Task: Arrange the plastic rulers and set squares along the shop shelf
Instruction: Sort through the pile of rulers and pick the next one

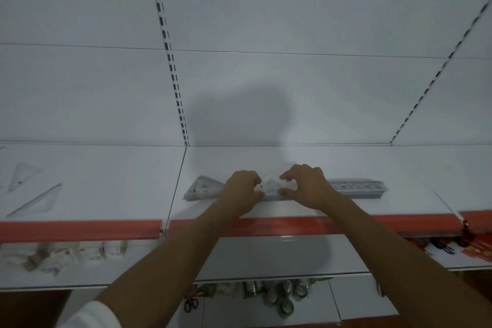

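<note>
One head-worn view looks forward and slightly down at the white shelf from close range, its red front edge crossing below centre.

The light is dim, flat and bluish-grey, coming from behind the person. A broad soft shadow lies on the back panel just beyond the fingers. The whole view is slightly soft; the clear plastic under the fingers smears into haze. Wide-angle bending splays the slotted uprights outward.
</note>
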### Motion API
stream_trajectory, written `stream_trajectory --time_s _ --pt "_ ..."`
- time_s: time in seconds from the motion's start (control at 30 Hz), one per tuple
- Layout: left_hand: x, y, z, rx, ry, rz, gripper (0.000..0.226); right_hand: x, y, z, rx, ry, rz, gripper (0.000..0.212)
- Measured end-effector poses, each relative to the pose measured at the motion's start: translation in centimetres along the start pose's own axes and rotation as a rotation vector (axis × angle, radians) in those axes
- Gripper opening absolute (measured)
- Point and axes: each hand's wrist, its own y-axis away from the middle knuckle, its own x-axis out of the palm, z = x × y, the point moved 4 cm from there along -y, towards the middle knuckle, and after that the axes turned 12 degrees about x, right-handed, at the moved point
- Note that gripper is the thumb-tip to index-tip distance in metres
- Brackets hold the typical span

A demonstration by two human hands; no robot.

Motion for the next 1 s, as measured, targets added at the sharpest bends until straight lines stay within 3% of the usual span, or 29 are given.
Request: stream_trajectory --time_s 0.4,0.63,0.77,1.0 --pt "0.7 -0.2 -0.1 -0.052 -0.124 0.05 0.035 1.1 -0.1 0.3 -0.001 0.095 0.064 0.035" --pt "0.7 -0.1 0.0 -0.057 -0.152 0.073 0.038 1.4 -0.3 0.0 -0.044 0.134 0.092 0.053" --pt "0.8 -0.5 -0.6 -0.028 -0.24 0.098 0.034 1.0 -0.6 -0.1 -0.074 0.195 0.096 0.041" --pt "1.1 -1.0 -1.9 0.006 -0.387 0.176 0.034 0.9 -1.2 0.1 -0.159 0.251 0.09 0.055"
